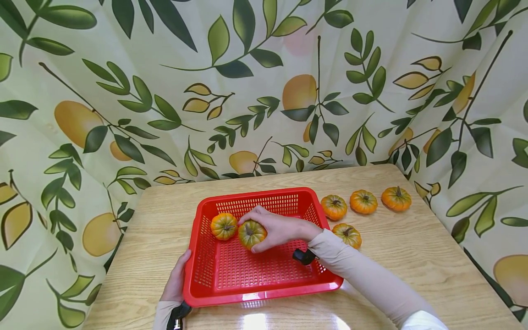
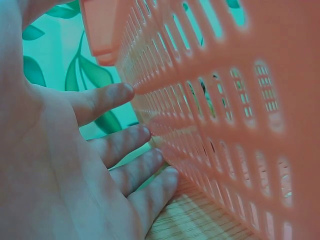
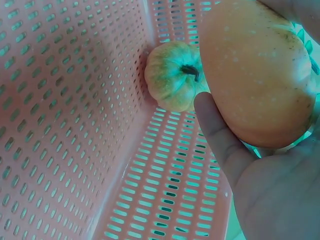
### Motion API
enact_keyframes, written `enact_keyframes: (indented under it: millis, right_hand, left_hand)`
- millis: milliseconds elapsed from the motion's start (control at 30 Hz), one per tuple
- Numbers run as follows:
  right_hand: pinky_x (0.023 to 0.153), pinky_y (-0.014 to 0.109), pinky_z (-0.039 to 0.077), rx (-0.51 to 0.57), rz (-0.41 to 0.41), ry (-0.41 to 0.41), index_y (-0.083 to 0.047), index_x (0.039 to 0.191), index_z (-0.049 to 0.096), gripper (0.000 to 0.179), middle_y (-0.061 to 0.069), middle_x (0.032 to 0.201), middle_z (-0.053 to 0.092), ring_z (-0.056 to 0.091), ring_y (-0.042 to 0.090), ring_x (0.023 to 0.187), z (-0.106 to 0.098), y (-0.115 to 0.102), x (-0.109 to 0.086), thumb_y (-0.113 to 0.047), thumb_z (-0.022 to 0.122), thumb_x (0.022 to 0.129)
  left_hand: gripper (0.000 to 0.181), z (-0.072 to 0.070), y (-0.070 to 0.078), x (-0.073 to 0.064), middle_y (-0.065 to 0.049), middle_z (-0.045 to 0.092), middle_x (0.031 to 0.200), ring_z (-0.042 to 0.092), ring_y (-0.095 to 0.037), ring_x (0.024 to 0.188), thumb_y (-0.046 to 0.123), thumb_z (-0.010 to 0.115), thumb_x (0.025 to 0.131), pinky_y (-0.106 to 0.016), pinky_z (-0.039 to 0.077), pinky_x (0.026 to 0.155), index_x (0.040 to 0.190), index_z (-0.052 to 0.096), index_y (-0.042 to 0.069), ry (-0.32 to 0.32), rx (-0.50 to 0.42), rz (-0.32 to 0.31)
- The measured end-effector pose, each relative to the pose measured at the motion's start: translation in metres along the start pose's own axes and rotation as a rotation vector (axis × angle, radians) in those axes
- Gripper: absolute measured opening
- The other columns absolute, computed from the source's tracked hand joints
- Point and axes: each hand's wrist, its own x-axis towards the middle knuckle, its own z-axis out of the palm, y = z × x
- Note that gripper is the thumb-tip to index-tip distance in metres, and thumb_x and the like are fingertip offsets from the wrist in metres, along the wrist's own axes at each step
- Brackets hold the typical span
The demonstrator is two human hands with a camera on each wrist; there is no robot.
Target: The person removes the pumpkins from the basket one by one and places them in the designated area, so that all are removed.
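A small orange-and-green pumpkin [image 1: 251,234] is held in my right hand [image 1: 277,229], thumb and fingers round its sides, over the inside of a red plastic basket [image 1: 264,297]. In the right wrist view the held pumpkin [image 3: 257,75] appears close up, with my right thumb and palm against it. Just left of it, a second pumpkin [image 1: 224,226] sits in the basket near its left wall. My left hand [image 1: 176,278] is at the basket's left side. Its fingers [image 2: 142,162] stretch out to the slotted outer wall in the left wrist view.
Right of the basket, several pumpkins stand on the wooden table [image 1: 412,256]: one beside the rim [image 1: 333,207], two further right, and one [image 1: 347,235] partly behind my right sleeve. A leaf-patterned curtain [image 1: 264,91] hangs behind and beside the table.
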Motion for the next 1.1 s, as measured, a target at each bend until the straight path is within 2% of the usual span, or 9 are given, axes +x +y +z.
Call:
enact_keyframes:
  millis: [200,467,700,967,1100]
  right_hand:
    - [0.094,0.025,0.052,0.026,-0.021,0.022,-0.022,0.141,0.046,0.065,0.000,0.132,0.047,0.055,0.014,0.114,-0.002,0.002,-0.002,-0.024,0.081,0.085]
    - [0.094,0.024,0.052,0.011,-0.083,0.028,-0.021,0.141,0.053,0.064,0.000,0.131,0.047,0.052,0.014,0.116,-0.003,0.002,-0.004,-0.027,0.082,0.084]
    - [0.093,0.025,0.053,0.047,-0.052,0.064,-0.037,0.135,0.054,0.062,-0.002,0.129,0.046,0.052,0.013,0.115,-0.004,0.004,-0.007,-0.032,0.085,0.082]
    - [0.091,0.026,0.055,0.075,-0.045,0.074,-0.040,0.135,0.052,0.061,-0.005,0.131,0.051,0.056,0.013,0.115,-0.009,0.007,-0.010,-0.036,0.084,0.083]
    - [0.090,0.027,0.055,0.075,-0.033,0.087,-0.037,0.135,0.053,0.060,-0.004,0.131,0.053,0.057,0.014,0.113,-0.011,0.008,-0.012,-0.036,0.083,0.083]
  left_hand:
    - [0.040,0.000,0.000,0.000,0.009,0.068,0.117,0.065,-0.013,0.108,0.056,0.028,0.103,-0.037,0.055,0.094,0.127,0.056,0.041,0.007,-0.012,-0.013]
    - [0.038,0.001,0.001,0.001,0.009,0.069,0.117,0.066,-0.013,0.107,0.056,0.029,0.104,-0.037,0.056,0.092,0.127,0.056,0.041,0.031,-0.008,-0.015]
    - [0.038,0.002,0.002,0.002,0.008,0.068,0.119,0.065,-0.014,0.109,0.056,0.030,0.103,-0.038,0.055,0.093,0.128,0.056,0.041,0.028,-0.023,-0.028]
    - [0.038,0.002,0.002,0.002,0.008,0.069,0.117,0.066,-0.014,0.107,0.057,0.031,0.103,-0.037,0.056,0.092,0.126,0.056,0.040,0.057,-0.005,-0.026]
    - [0.039,0.001,0.002,0.002,0.009,0.069,0.116,0.066,-0.013,0.107,0.057,0.029,0.103,-0.037,0.056,0.093,0.126,0.056,0.040,0.028,0.004,-0.018]
